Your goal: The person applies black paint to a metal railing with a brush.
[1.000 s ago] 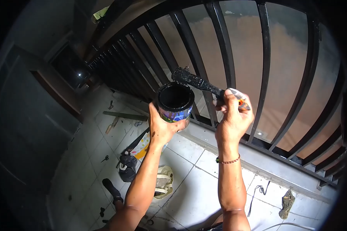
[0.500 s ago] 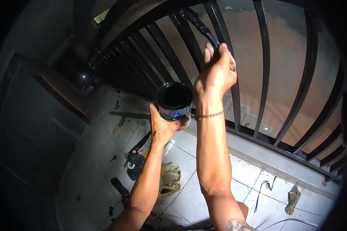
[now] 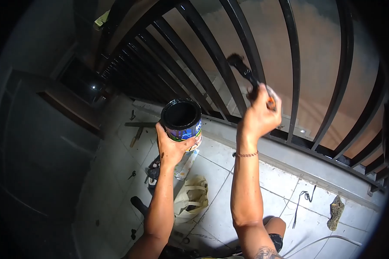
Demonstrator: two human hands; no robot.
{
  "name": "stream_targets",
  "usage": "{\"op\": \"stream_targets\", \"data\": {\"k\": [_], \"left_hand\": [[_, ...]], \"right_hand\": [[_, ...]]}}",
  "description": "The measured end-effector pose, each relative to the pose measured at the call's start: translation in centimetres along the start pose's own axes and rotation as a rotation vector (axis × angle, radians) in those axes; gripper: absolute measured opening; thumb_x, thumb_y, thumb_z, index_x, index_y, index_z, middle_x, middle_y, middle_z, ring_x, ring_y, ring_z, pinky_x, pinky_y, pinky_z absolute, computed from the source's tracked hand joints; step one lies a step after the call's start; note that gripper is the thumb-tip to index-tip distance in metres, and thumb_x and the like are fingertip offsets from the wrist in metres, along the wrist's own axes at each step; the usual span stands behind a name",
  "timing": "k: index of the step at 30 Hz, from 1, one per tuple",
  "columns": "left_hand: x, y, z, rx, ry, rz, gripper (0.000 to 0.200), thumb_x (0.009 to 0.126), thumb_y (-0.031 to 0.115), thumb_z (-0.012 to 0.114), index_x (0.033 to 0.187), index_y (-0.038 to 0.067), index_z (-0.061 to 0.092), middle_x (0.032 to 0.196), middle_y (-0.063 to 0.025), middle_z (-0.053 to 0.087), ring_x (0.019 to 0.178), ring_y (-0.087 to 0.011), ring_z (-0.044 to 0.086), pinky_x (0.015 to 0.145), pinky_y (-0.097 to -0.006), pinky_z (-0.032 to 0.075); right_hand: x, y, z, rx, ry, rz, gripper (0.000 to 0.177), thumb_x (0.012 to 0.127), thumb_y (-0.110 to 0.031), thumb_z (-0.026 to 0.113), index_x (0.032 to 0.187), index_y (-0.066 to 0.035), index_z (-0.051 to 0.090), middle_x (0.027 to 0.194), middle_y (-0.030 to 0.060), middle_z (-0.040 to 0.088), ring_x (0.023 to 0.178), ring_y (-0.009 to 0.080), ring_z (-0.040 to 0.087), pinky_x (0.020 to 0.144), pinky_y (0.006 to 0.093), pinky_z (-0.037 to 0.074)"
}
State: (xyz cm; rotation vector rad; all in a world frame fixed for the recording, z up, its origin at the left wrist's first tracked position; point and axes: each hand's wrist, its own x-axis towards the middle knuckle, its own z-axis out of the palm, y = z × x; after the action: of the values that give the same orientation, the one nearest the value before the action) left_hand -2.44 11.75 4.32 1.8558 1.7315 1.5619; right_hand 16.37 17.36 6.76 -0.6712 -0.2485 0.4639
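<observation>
The right fingers are clenched round the handle of one paintbrush (image 3: 245,72), its head coated in black and tipped toward the upper left, a little blurred. I can't tell whether the bristles touch a bar. That right hand (image 3: 261,115) sits right of centre, thumb uppermost, wrist fairly straight, forearm rising from the bottom edge. One braided bracelet (image 3: 247,154) rings the wrist, and a tattoo (image 3: 265,252) shows near the elbow.

The left hand (image 3: 172,149), near the centre, grips one can (image 3: 186,133), thumb across its near side, fingers partly hidden round the left. The can is nearly upright, mouth open, black inside and along the rim. Its label is blue and purple with pale lettering too small for me to read.

Black railing (image 3: 294,56) bars sweep across the top and right, crowding too darkly at upper left to count. On the tiled floor (image 3: 216,183) lie one cream bag (image 3: 190,194), lower centre, and one pair of scissors (image 3: 132,174), lower left.
</observation>
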Motion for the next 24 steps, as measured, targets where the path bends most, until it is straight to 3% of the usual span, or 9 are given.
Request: {"op": "stream_targets", "data": {"k": [1, 2, 6, 10, 12, 14, 19, 20, 24], "left_hand": [[0.0, -0.9, -0.1, -0.012, 0.000, 0.007, 0.078, 0.049, 0.013, 0.085, 0.113, 0.000, 0.041, 0.108, -0.0154, 0.055, 0.099, -0.0246, 0.056, 0.088, -0.0362, 0.045], [0.1, -1.5, -0.2, -0.023, -0.001, 0.012, 0.081, 0.049, 0.016, 0.086, 0.113, -0.001, 0.041, 0.110, -0.0171, 0.054, 0.099, -0.0270, 0.056, 0.088, -0.0371, 0.045], [-0.3, -0.9, -0.6, 0.034, -0.014, -0.029, 0.079, 0.049, 0.015, 0.085, 0.113, -0.002, 0.040, 0.110, -0.0178, 0.054, 0.100, -0.0282, 0.056, 0.088, -0.0376, 0.045], [-0.7, -1.5, -0.9, 0.071, -0.005, -0.063, 0.079, 0.050, 0.016, 0.085, 0.113, -0.002, 0.040, 0.109, -0.0180, 0.053, 0.101, -0.0287, 0.055, 0.089, -0.0378, 0.044], [-1.1, -2.4, -1.0, 0.064, -0.012, -0.067, 0.079, 0.050, 0.016, 0.085, 0.113, -0.002, 0.041, 0.109, -0.0179, 0.053, 0.101, -0.0286, 0.055, 0.090, -0.0377, 0.043], [-1.4, -2.7, -1.0, 0.038, -0.006, -0.015, 0.080, 0.050, 0.017, 0.086, 0.113, -0.002, 0.041, 0.109, -0.0181, 0.053, 0.101, -0.0288, 0.055, 0.090, -0.0379, 0.043], [-1.7, -1.8, -1.4, 0.108, -0.026, -0.057, 0.080, 0.051, 0.017, 0.085, 0.114, -0.002, 0.041, 0.110, -0.0185, 0.053, 0.100, -0.0281, 0.055, 0.090, -0.0378, 0.043], [-1.8, -1.9, -1.5, 0.136, -0.018, -0.059, 0.080, 0.051, 0.017, 0.085, 0.115, -0.002, 0.040, 0.110, -0.0186, 0.053, 0.100, -0.0279, 0.055, 0.090, -0.0378, 0.043], [-2.3, -2.7, -1.5, 0.032, -0.036, -0.033, 0.080, 0.052, 0.018, 0.085, 0.115, -0.002, 0.041, 0.111, -0.0178, 0.053, 0.103, -0.0279, 0.054, 0.092, -0.0382, 0.042]], "right_hand": [[0.1, -0.2, 1.1, -0.129, 0.018, -0.157, 0.012, 0.082, -0.011, 0.068, 0.083, 0.001, 0.064, 0.070, 0.0031, 0.063, 0.062, 0.0085, 0.057, 0.057, 0.0234, 0.047], [0.1, -0.6, 2.7, -0.058, 0.021, -0.191, 0.013, 0.080, -0.011, 0.069, 0.083, 0.000, 0.065, 0.067, 0.0022, 0.062, 0.061, 0.0087, 0.054, 0.057, 0.0243, 0.045], [0.8, -5.2, 7.6, -0.088, -0.014, -0.390, 0.018, 0.074, -0.015, 0.066, 0.072, 0.002, 0.061, 0.055, 0.0070, 0.056, 0.051, 0.0117, 0.052, 0.052, 0.0289, 0.045], [2.3, -3.4, 7.6, 0.136, -0.070, -0.096, 0.020, 0.077, -0.014, 0.067, 0.072, 0.005, 0.061, 0.059, 0.0082, 0.061, 0.053, 0.0131, 0.058, 0.053, 0.0278, 0.048], [1.8, -1.4, 4.3, 0.221, -0.058, 0.216, 0.017, 0.081, -0.010, 0.066, 0.077, 0.006, 0.061, 0.065, 0.0101, 0.063, 0.055, 0.0145, 0.062, 0.051, 0.0249, 0.052], [1.4, 2.1, -0.2, 0.167, 0.032, 0.367, 0.015, 0.084, -0.008, 0.064, 0.082, 0.006, 0.061, 0.070, 0.0114, 0.064, 0.056, 0.0165, 0.064, 0.050, 0.0233, 0.054], [-0.2, 8.7, -11.1, -0.239, 0.214, 0.233, 0.017, 0.082, -0.011, 0.064, 0.081, 0.005, 0.061, 0.066, 0.0085, 0.064, 0.054, 0.0131, 0.060, 0.053, 0.0262, 0.051], [-0.5, 9.8, -12.6, -0.481, 0.210, 0.115, 0.017, 0.082, -0.014, 0.066, 0.080, 0.003, 0.062, 0.065, 0.0075, 0.064, 0.053, 0.0132, 0.057, 0.054, 0.0279, 0.048], [-1.4, 10.4, -11.4, -0.630, 0.154, -0.124, 0.016, 0.080, -0.016, 0.067, 0.083, 0.000, 0.063, 0.064, 0.0107, 0.063, 0.057, 0.0177, 0.059, 0.055, 0.0316, 0.047]]}}
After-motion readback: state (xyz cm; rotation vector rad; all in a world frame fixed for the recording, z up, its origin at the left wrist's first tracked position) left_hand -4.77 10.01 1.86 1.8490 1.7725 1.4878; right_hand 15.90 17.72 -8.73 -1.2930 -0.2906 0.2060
